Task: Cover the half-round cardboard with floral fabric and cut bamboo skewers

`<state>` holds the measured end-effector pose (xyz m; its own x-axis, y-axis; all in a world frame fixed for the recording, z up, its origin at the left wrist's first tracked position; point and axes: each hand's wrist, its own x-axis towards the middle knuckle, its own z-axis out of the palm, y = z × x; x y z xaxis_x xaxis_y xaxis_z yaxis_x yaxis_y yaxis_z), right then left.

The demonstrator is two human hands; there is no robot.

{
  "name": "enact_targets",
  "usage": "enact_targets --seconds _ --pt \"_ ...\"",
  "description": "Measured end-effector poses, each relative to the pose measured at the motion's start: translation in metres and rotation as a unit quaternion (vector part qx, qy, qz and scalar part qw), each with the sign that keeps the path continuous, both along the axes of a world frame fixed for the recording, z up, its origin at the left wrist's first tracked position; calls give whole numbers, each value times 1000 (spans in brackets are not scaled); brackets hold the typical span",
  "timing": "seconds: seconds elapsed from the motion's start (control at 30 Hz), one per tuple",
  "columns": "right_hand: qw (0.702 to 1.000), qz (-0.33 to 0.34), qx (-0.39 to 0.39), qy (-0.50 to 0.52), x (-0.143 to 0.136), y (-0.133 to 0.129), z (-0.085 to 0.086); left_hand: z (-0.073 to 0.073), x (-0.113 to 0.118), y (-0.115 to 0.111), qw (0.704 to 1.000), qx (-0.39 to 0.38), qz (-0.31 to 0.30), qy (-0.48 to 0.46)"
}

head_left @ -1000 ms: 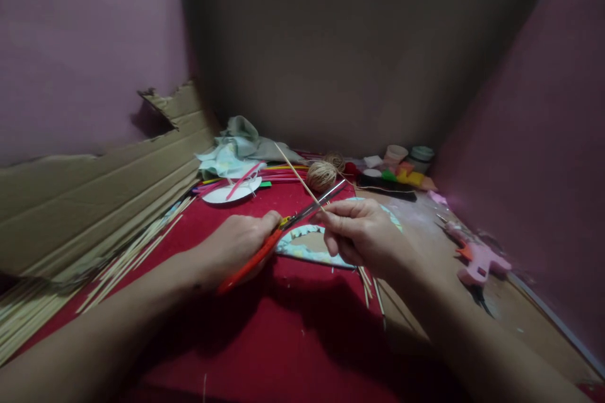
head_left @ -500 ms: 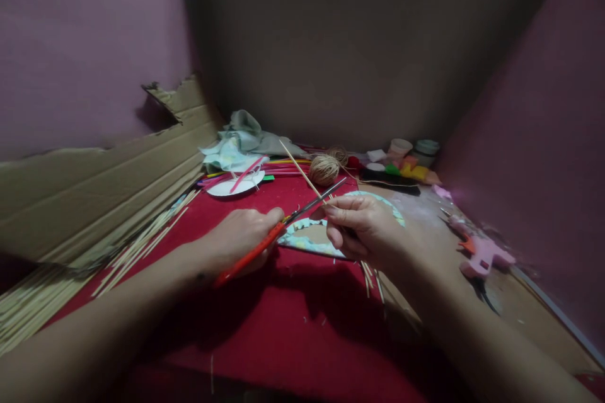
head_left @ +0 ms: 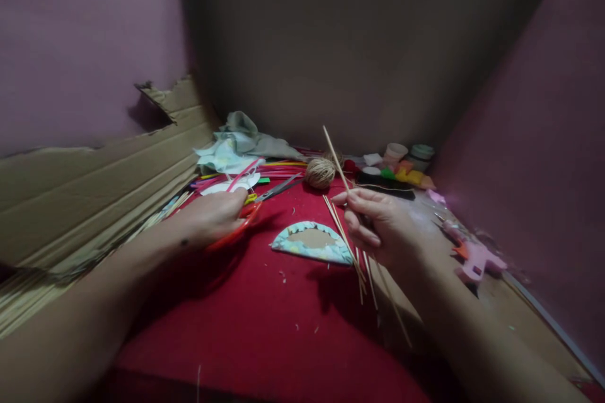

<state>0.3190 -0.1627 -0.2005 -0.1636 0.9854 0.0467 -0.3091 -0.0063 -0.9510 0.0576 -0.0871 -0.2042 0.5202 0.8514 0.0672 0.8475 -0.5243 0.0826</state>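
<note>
My left hand [head_left: 220, 217] holds orange-handled scissors [head_left: 278, 187], their blades pointing right over the red cloth [head_left: 265, 321]. Between the thumb and fingers of my right hand [head_left: 373, 220] is a thin wooden stick [head_left: 334, 154], tilted up and to the left. Below and between the hands lies a half-round cardboard piece [head_left: 312, 239] edged with light blue patterned fabric. Several loose sticks [head_left: 341, 227] lie at its right edge, partly under my right hand.
Behind are a twine ball [head_left: 320, 172], crumpled fabric [head_left: 236, 141] and a white disc [head_left: 208, 187]. Cardboard [head_left: 94, 201] leans at the left above more sticks. A pink glue gun [head_left: 479, 259] lies right; small containers [head_left: 394, 152] stand at the back right.
My left hand has moved left with the scissors, away from the stick. My right hand has shifted slightly right, and the stick stands steeper. The half-round piece is now uncovered.
</note>
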Motion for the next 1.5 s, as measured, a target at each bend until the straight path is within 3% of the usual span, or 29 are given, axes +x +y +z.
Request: enact_targets --seconds 0.07,0.13,0.2,0.27,0.37,0.5,0.63,0.9,1.07,1.17,1.3,1.5 --pt "1000 11 -8 -10 1 -1 -1 -7 -2 5 998 41 36 17" --pt "999 21 -15 -22 -1 -3 -2 -12 -1 5 996 84 30 30" --pt "998 37 -21 -37 -4 -5 -3 -12 2 0 991 132 -17 15" --pt "997 50 -28 -51 -7 -7 -4 -10 10 -7 978 183 -74 -60" --pt "994 68 -43 -74 -15 -11 -6 -8 27 -22 927 284 -150 -194" --pt "989 102 -73 -79 -26 -18 -5 -12 41 -35 898 336 -221 -180" --pt "984 140 -98 -42 -33 -21 -7 -13 40 -38 891 360 -221 -166" --pt "982 168 -88 16 -36 -23 -11 -11 39 -42 890 413 -159 -106" --pt "985 149 -64 54 -42 -23 -15 -15 45 -48 907 381 -142 -108" --pt "991 112 -37 67 -46 -22 -18 -17 51 -53 921 299 -170 -183" --pt "998 -1 -22 59 -39 -14 -17 -17 54 -58 931 121 -183 -291" --pt "977 -210 7 -24 2 6 -12 -17 46 -50 936 43 -99 -336"
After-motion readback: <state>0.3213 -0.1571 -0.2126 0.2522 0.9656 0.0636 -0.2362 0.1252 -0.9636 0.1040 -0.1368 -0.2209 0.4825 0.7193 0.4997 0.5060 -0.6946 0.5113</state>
